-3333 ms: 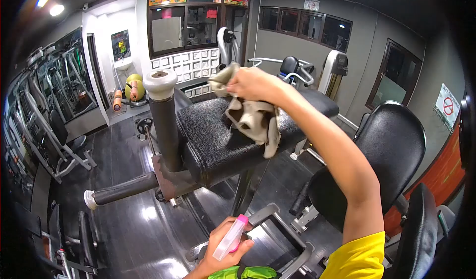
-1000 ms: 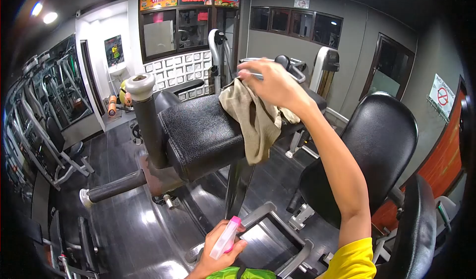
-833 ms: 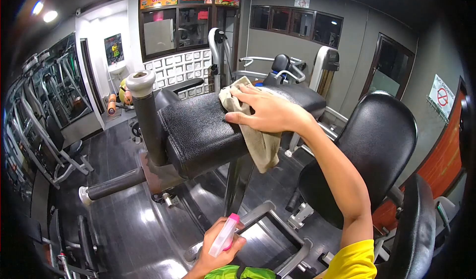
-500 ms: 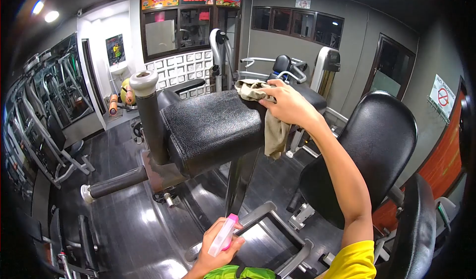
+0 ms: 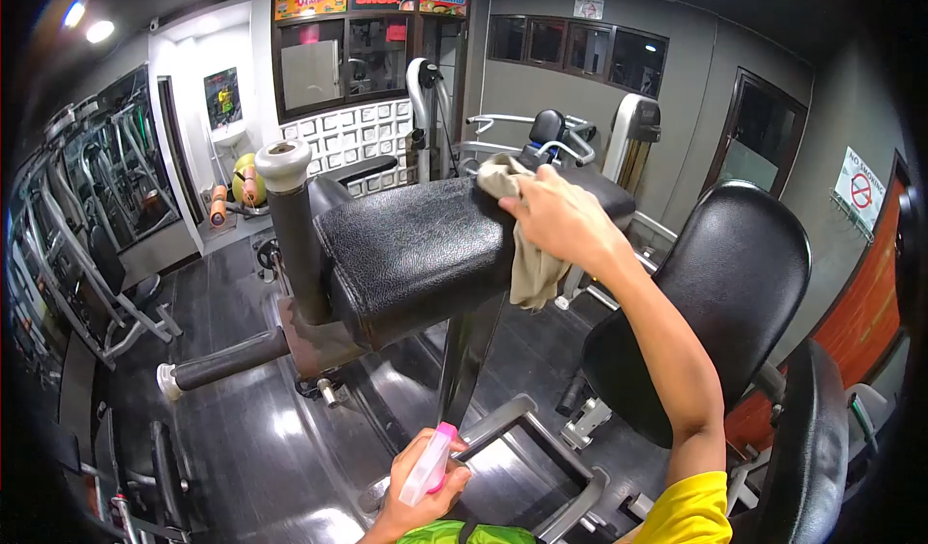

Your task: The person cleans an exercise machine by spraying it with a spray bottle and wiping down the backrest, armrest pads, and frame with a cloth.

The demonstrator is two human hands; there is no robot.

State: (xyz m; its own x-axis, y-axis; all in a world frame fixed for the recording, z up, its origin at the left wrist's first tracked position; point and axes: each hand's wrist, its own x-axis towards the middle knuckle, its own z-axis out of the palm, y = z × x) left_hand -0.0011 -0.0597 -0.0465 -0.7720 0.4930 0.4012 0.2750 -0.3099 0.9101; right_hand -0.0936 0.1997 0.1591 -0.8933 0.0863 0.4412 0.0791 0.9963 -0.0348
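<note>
Farther along the pad (image 5: 416,244) than a second ago, away from the capped post (image 5: 300,254), my right hand (image 5: 561,217) has carried the cloth (image 5: 535,269). Now its fingers are bent and close together over the cloth, pinching a bunched fold toward the thumb side; I cannot tell how tightly. That fold lies on the top of the pad, while the rest hangs down over the near edge.

Lower down, my left hand (image 5: 401,513) is wrapped around the bottle (image 5: 423,469), clear with a pink top, tilted up and to the right, well apart from the cloth.

The pad is black and textured, with light shining off it. At its left end the post stands upright under a pale round cap (image 5: 284,164), and a padded bar (image 5: 232,357) sticks out low to the left. Right of my forearm is a black backrest (image 5: 744,273); a metal frame (image 5: 527,409) sits just beside the bottle, above the dark floor (image 5: 261,457).
</note>
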